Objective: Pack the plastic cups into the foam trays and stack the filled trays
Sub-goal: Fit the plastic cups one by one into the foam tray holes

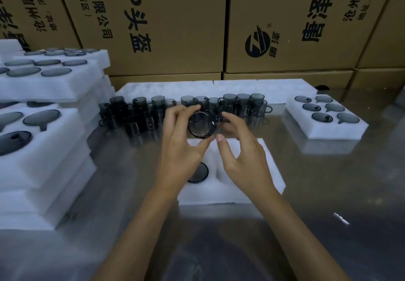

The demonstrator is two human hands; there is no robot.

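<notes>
While our left hand (179, 136) is gripping a smoky plastic cup (202, 124) with fingers curled round its rim, we are holding it above the far end of the near foam tray (221, 191). Our right hand (238, 149) is hovering just beside it, fingers loosely spread, holding nothing. One cup (198, 173) is sitting in the tray already; more cups (243, 103) are standing beyond.
</notes>
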